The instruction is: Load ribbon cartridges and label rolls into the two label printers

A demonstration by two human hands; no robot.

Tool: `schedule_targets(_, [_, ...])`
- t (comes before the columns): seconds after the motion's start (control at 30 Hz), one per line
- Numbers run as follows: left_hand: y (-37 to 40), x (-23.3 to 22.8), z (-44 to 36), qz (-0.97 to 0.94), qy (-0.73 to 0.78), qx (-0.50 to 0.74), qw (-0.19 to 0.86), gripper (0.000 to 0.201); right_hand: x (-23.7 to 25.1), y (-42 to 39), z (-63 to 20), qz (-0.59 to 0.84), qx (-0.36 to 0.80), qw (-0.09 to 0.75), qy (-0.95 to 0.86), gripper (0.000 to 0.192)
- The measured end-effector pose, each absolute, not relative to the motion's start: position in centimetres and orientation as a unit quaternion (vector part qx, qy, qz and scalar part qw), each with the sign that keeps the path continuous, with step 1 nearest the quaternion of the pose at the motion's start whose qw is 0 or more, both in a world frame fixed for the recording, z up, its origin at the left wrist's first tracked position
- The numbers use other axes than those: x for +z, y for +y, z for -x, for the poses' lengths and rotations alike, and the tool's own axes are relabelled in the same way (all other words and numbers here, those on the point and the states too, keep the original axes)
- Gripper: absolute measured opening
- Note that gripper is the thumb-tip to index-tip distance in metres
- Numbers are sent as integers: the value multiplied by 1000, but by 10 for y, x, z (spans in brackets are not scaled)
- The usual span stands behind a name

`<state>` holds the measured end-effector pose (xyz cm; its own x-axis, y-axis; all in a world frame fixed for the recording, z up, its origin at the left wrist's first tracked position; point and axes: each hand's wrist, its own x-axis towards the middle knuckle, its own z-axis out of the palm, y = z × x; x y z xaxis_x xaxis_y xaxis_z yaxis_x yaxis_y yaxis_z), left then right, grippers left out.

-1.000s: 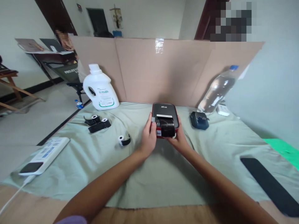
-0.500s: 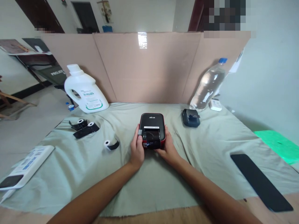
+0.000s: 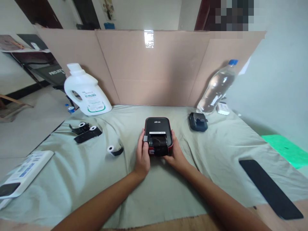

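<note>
Between my two hands is a small black portable printer (image 3: 158,125) with a red edge, at the middle of the cloth. A strip of glossy black paper (image 3: 160,147) hangs out of its near end. My left hand (image 3: 142,157) grips the printer's left side, thumb along the near left corner by a small grey piece. On the opposite side my right hand (image 3: 177,155) holds it, with some fingers hidden underneath. Left of my hands lies a small roll (image 3: 114,150) with a black tail. Farther left are more black paper rolls (image 3: 88,132).
A white jug (image 3: 89,93) and a clear bottle (image 3: 218,86) stand before a cardboard panel (image 3: 156,73). Near the bottle sits a small dark device (image 3: 197,122). A dark phone-like slab (image 3: 270,189) lies right, a white power strip (image 3: 26,171) left, green sheet (image 3: 284,149) beyond.
The camera view has tilted and shifted slightly. Both hands keep the same grip on the printer, which stays almost in place.
</note>
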<state>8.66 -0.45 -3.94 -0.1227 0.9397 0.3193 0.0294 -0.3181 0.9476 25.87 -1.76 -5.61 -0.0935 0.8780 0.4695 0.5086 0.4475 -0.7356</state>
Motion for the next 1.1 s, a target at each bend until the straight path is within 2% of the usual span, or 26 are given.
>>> schedule_targets(0.1, [-2,-41,-87,-529,432,615,393,45,-56,-17,-258,487,199,467,-711,111])
schedule_targets(0.27, [0,-41,-86,-520,420,619,412,24,-58,-16,-259,488,214,472,-702,111])
schedule_targets(0.67, [12,-29,-81,-478,405,637,449,4,-55,-16,-258,481,255,484,-685,110])
schedule_targets(0.77, [23,-13,-76,-454,387,621,509,11,-54,-16,-257,487,250,480,-686,110])
schedule_targets(0.87, [35,-2,-69,-441,375,591,561,27,-52,-16,-257,491,234,475,-692,109])
schedule_targets(1.0, [42,-3,-65,-419,373,561,609,47,-51,-17,-258,492,234,471,-694,108])
schedule_targets(1.1, [43,-7,-65,-412,362,554,627,54,-51,-16,-257,488,240,475,-692,108])
